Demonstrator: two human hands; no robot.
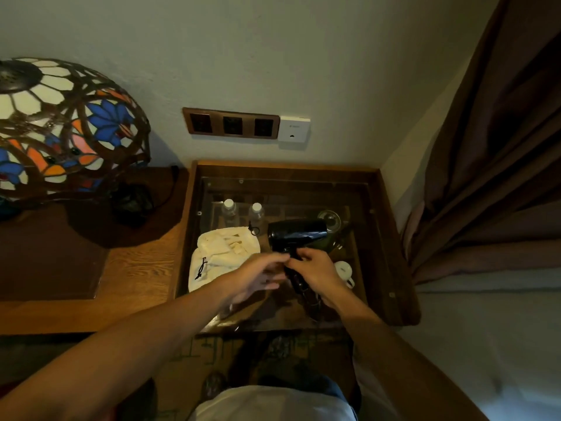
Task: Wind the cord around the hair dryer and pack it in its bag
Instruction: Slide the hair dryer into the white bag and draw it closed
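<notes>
Nearest the camera, two bare forearms reach forward over the glass-topped table [391,294], and every place below is given from that table. Above its near middle, the right hand [318,273] is curled around the handle of the black hair dryer [296,235], with dark cord [303,288] bunched under the palm and trailing toward the near edge. The left hand [258,276] meets it at the handle with fingers loosely bent, thumb and fingertips pinching at the cord; motion blur hides how firm that pinch is. The dryer's barrel lies across the table's centre, nozzle pointing right.

On the table's left half lies the cream cloth bag [224,256], crumpled and flat, its black drawstring [201,268] on top. A white cup [344,271] shows just right of the right hand. Farther back stand two clear bottles [243,211] with white caps, and a round glass lid [329,220] behind the dryer. Left of the table, a stained-glass lamp [60,126] stands on a wooden desk [133,268]. On the wall behind the table is a row of sockets [232,125]; a brown curtain [485,165] hangs to the right.
</notes>
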